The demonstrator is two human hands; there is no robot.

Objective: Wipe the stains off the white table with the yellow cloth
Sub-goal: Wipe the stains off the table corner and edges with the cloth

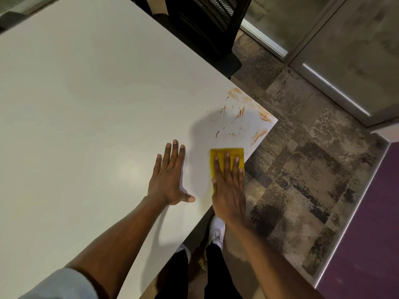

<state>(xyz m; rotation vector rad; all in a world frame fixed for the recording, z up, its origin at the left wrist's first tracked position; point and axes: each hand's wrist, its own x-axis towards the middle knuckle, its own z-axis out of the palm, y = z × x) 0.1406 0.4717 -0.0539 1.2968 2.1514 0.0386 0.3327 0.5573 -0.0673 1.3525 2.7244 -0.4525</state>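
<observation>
The white table (86, 104) fills the left and middle of the head view. Orange-brown smeared stains (241, 111) cover its near right corner. A folded yellow cloth (218, 153) lies flat on the table by the right edge, just below the stains. My right hand (228, 182) presses flat on top of the cloth, fingers straight and together, covering most of it. My left hand (170, 178) rests flat on the bare table to the left of the cloth, fingers spread, holding nothing.
A black mesh office chair (207, 29) stands against the table's far right edge. Patterned carpet (302, 180) lies beyond the table's corner, with a glass partition (345, 61) at the upper right. My legs and a white shoe (217, 231) show below the table edge.
</observation>
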